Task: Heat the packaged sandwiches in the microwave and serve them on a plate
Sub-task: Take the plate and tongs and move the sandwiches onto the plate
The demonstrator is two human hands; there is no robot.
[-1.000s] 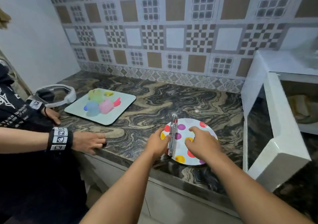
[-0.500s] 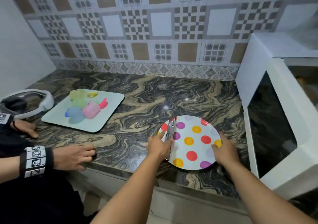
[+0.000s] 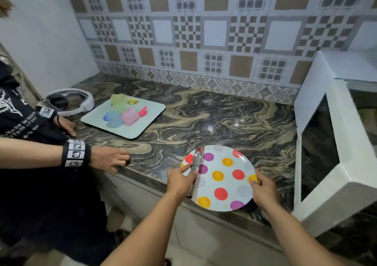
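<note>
A polka-dot plate (image 3: 222,176) lies at the front edge of the marbled table (image 3: 204,118), partly overhanging it. The left hand (image 3: 180,179) grips the plate's left rim, with metal tongs (image 3: 196,168) pinched under its thumb and lying along that side of the plate, tips pointing away. The right hand (image 3: 263,190) clasps the plate's right rim, thumb on top over a yellow dot. The plate carries no food. To the right stands a white microwave (image 3: 318,86) with its door (image 3: 326,159) swung open toward the camera; the cavity shows only at the far right edge, and what lies inside cannot be made out. At the table's back left sits a pale square tray (image 3: 146,112) holding soft-coloured pieces in yellow, green, blue and pink, too blurred to name. Beside the tray lies a white headband-like device (image 3: 81,102). A second person in black stands at the left, with marker-printed wristbands and both hands resting on the table's edge.
</note>
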